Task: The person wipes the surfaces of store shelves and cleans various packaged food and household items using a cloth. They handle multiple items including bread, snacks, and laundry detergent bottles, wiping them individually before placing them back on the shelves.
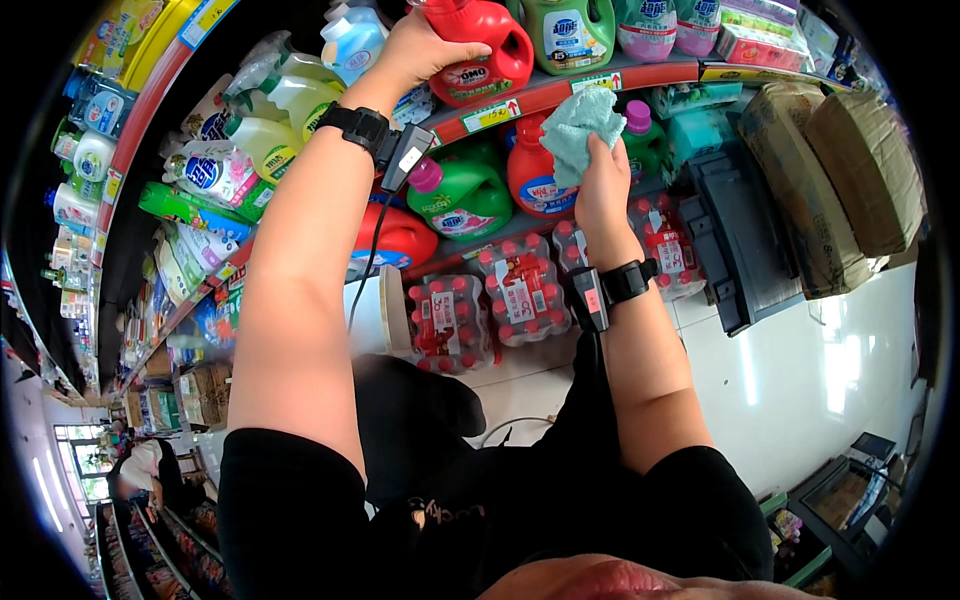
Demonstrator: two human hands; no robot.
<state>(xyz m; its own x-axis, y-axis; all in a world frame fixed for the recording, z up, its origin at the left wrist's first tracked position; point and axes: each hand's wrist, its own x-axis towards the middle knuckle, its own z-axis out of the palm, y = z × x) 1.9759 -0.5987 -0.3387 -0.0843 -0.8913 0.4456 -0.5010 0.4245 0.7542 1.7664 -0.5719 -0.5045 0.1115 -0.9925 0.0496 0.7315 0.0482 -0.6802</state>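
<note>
My left hand point(420, 51) grips a red OMO laundry detergent bottle point(491, 71) near its top, the thumb across its front. That bottle is on the upper shelf point(540, 101), beside a green detergent bottle point(566, 34). A crumpled pale green cloth point(581, 135) is pinched in my right hand point(606, 180), held in front of the lower shelf. Behind the cloth, a red detergent bottle point(541, 187) is partly hidden. To its left stands a green bottle with a pink cap point(461, 199).
Shrink-wrapped packs of red-capped bottles point(525, 289) sit on the floor below the shelves. Cardboard boxes point(810, 187) and a dark grey plastic crate point(742, 232) stand at right. Pouches and bottles point(217, 176) crowd the left shelves. Another person point(150, 469) bends over shelving far left.
</note>
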